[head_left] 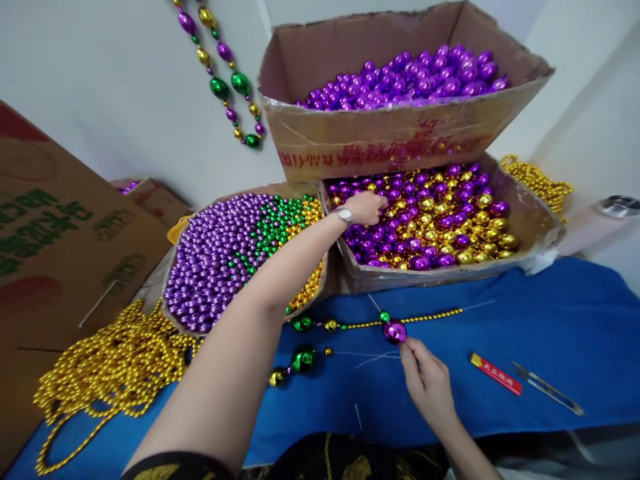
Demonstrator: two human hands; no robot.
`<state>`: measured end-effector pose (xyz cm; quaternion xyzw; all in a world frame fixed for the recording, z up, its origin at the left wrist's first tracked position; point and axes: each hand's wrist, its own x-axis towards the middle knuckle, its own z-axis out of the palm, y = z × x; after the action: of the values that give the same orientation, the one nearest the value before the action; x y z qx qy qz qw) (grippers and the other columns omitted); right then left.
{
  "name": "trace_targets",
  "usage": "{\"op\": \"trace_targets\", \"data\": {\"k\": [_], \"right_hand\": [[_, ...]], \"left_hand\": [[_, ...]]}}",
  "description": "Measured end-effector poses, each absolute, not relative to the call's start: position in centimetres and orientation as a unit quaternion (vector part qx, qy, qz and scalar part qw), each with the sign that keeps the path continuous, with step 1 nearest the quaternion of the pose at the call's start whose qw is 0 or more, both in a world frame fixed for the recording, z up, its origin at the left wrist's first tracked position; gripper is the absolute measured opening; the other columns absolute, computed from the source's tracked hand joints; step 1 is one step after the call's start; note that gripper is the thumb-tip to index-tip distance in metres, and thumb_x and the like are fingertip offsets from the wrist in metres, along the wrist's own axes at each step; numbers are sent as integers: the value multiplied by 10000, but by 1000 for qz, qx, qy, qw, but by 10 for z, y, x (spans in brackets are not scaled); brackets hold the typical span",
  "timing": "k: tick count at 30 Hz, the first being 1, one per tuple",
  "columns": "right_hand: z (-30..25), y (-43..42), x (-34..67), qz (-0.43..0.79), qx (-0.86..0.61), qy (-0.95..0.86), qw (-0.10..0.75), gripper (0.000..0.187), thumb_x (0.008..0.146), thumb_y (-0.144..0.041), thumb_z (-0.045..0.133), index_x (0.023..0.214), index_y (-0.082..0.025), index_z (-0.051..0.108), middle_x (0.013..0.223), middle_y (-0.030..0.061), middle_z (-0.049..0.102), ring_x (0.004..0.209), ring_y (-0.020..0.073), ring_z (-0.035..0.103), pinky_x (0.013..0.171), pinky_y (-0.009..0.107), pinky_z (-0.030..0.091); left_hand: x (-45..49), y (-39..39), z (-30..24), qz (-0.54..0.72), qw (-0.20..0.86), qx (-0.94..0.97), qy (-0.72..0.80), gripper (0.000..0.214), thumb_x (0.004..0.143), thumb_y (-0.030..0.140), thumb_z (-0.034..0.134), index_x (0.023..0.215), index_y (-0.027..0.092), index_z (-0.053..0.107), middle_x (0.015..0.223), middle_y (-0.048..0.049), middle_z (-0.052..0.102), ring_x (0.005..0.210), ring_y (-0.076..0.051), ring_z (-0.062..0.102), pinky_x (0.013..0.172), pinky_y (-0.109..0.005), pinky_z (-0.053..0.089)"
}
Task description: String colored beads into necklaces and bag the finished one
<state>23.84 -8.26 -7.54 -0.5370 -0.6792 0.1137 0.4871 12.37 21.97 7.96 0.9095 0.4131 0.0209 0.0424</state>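
My left hand (367, 207) reaches far forward into a cardboard box (530, 220) of large purple and gold beads, its fingers curled down among them; what they hold is hidden. A watch sits on that wrist. My right hand (425, 377) rests on the blue cloth (550, 340) and pinches the thread just below a large purple bead (395, 331). That bead belongs to a partly strung strand (350, 325) of green, gold and purple beads lying across the cloth.
A box of small purple, green and gold beads (225, 253) stands at the left. A box of purple beads (405, 80) is stacked behind. Gold bead strands (110, 367) pile at the left. A red lighter (495, 373) and thread snips (547, 388) lie at the right. A finished necklace (225, 73) hangs on the wall.
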Motion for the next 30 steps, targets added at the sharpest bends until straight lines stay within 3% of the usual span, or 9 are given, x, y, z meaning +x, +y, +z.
{"op": "trace_targets", "data": {"k": [2,5,7,10,16,24,30], "right_hand": [[-72,-84,236,115,-548,-675,480,158,976,-200,466,1028,-186,615,753,11,691,585,114,648,580,188,510],[-69,-86,231,118,-556,-684,457,187,987,-214,444,1096,-174,591,785,28,705,586,124,652,565,202,511],[-67,-85,228,110,-545,-699,449,192,988,-208,444,1107,-168,589,765,25,702,580,123,653,570,202,517],[-66,-84,223,77,-521,-722,448,184,973,-189,481,1103,-152,606,792,41,716,610,126,674,619,205,539],[-65,-84,210,10,-474,-758,447,199,935,-141,538,1103,-138,644,909,79,750,747,164,724,726,239,574],[-63,-86,200,-6,-464,-772,435,226,939,-166,525,1119,-149,661,934,81,758,774,173,733,709,252,590],[-65,-91,199,39,-493,-764,414,233,954,-227,500,1085,-178,686,943,79,762,793,188,739,712,280,607]], "left_hand": [[104,195,82,193,164,891,378,313,785,163,619,1090,128,679,1022,-132,673,1002,-256,629,921,-392,485],[70,139,76,387,448,736,328,273,817,266,647,1068,162,618,998,-76,662,827,-162,650,786,-324,526],[51,99,65,432,596,599,316,293,799,285,682,1054,187,575,993,-52,667,794,-147,672,743,-304,541],[31,54,45,468,701,431,323,291,759,262,720,980,183,546,965,-46,691,816,-169,709,742,-299,553],[11,18,18,544,713,293,330,319,713,200,758,955,172,551,851,-11,697,844,-191,730,803,-301,554],[0,3,9,558,693,314,330,328,710,204,780,967,164,581,890,-10,677,868,-189,714,915,-418,545],[-4,-1,6,553,684,327,345,323,723,221,764,975,196,564,915,2,658,926,-185,700,924,-413,546]]}}
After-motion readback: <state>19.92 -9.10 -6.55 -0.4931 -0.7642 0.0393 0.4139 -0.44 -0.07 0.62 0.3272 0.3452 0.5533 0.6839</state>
